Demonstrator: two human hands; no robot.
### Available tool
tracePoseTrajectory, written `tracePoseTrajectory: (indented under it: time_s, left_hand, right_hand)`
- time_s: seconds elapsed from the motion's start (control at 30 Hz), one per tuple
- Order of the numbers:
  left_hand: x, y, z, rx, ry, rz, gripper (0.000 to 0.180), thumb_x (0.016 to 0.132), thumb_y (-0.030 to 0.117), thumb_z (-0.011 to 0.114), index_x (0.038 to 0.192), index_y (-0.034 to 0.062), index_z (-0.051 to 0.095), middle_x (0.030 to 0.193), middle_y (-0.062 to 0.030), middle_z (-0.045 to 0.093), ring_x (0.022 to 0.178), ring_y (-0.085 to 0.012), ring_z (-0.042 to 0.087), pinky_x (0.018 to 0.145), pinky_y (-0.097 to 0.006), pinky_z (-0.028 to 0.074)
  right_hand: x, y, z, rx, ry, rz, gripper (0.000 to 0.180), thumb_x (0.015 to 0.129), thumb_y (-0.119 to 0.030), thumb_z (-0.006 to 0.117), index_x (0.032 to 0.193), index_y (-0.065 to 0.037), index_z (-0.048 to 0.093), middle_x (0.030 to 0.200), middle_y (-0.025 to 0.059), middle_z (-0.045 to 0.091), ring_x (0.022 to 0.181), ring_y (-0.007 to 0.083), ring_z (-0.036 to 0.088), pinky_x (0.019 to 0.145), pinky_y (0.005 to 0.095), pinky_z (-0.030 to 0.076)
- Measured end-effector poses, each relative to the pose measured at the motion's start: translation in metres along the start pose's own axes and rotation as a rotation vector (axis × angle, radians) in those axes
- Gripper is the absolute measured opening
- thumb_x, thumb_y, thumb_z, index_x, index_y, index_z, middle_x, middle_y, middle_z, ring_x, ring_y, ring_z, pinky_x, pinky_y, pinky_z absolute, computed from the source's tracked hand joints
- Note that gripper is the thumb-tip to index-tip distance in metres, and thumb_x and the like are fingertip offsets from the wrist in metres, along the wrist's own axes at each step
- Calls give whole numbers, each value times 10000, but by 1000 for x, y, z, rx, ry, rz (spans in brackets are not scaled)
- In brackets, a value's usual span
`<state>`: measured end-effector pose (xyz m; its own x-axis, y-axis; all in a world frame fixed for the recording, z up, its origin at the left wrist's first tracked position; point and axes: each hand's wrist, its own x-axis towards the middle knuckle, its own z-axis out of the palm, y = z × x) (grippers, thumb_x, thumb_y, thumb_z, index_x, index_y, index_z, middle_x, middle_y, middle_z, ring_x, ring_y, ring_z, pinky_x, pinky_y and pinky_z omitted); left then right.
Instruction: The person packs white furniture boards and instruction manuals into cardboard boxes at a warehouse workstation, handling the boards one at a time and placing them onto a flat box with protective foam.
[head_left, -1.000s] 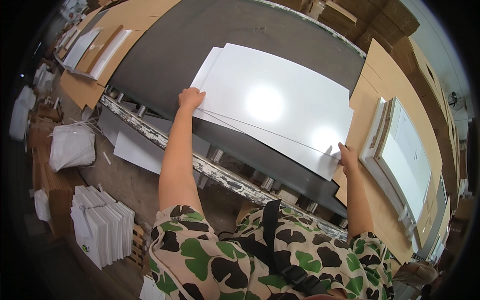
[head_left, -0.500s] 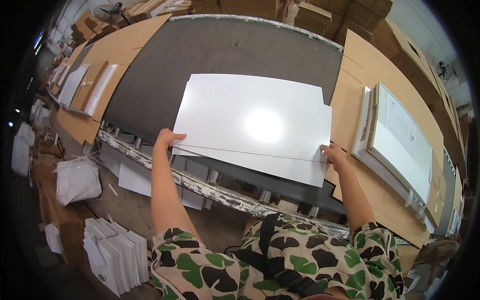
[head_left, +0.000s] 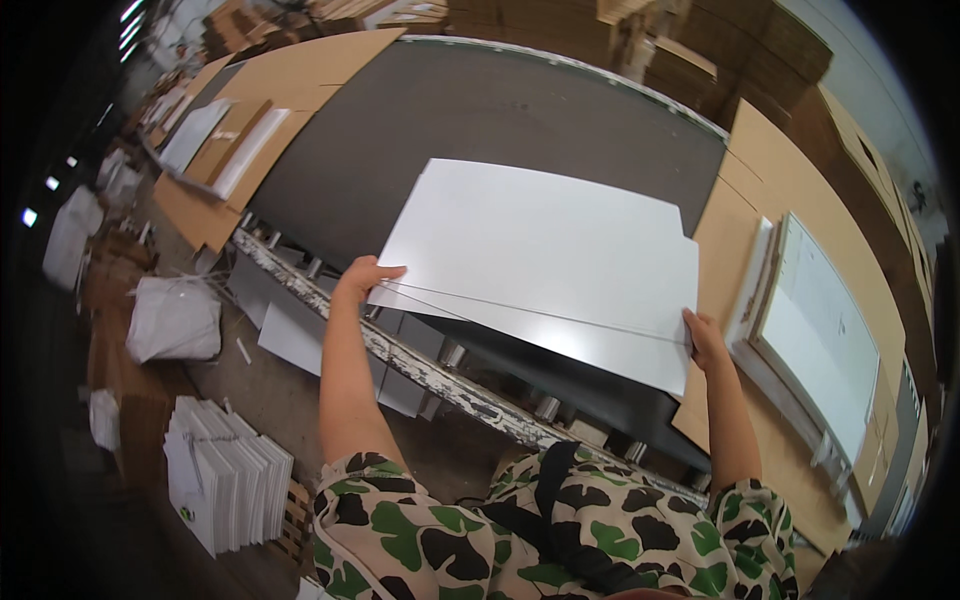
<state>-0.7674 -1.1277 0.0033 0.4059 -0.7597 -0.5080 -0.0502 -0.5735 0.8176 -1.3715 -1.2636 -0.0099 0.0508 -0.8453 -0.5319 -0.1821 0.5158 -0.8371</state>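
Observation:
Two thin white panels, an upper one [head_left: 540,235] and a lower one [head_left: 560,337], overlap above the near part of a dark grey conveyor belt [head_left: 500,100]. Their long edges are slightly out of line, the lower panel showing along the near side. My left hand [head_left: 370,277] is closed on the panels' left end, thumb on top and fingers beneath. At the right end, my right hand [head_left: 704,335] grips the edge near the corner, its fingers partly hidden under the panels.
Brown cardboard [head_left: 715,215] at right carries a stack of white boards [head_left: 815,320]; flat cardboard at left holds more white pieces [head_left: 195,135]. A worn metal rail [head_left: 430,375] edges the belt. Bundled white boards [head_left: 225,480] and a white bag [head_left: 175,318] stand on the floor.
The whole view has turned slightly, so belt, panels and hands appear shifted right and more tilted. Both hands keep their hold on the panels.

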Motion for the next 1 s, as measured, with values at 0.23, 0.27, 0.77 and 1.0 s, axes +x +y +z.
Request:
tracePoseTrajectory:
  time_s: [0.23, 0.27, 0.77, 1.0]
  left_hand:
    - [-24, -30, -9, -205, -149, -43, 437, 645, 87, 760, 1030, -39, 597, 905, -108, 634, 759, -191, 614, 672, -332, 503]
    - [-28, -34, -8, -227, -163, -40, 460, 643, 81, 759, 1055, -36, 591, 913, -109, 633, 763, -195, 614, 681, -339, 503]
    - [-107, -3, 0, -177, -73, 309, 474, 654, 54, 758, 1075, -1, 548, 980, -61, 621, 880, -149, 586, 797, -282, 470]
    - [-68, 20, 41, -163, 26, 527, 474, 650, 22, 738, 1081, -8, 542, 982, -68, 619, 914, -149, 582, 798, -289, 466]
  right_hand:
    - [-15, 13, -6, 150, -187, -106, 218, 867, -141, 541, 1017, 16, 549, 899, 83, 625, 792, 166, 602, 709, 302, 487]
    - [-26, 6, -4, 173, -214, -166, 234, 860, -105, 530, 1052, 29, 535, 953, 92, 617, 849, 170, 597, 759, 295, 477]
    - [-135, -109, -33, 82, -198, -651, 446, 821, -126, 591, 1207, 39, 437, 1118, 95, 556, 1008, 153, 526, 900, 271, 386]
    - [-132, -63, -70, 32, -145, -648, 333, 812, -20, 559, 1138, 17, 504, 1043, 35, 583, 956, 114, 528, 863, 252, 384]
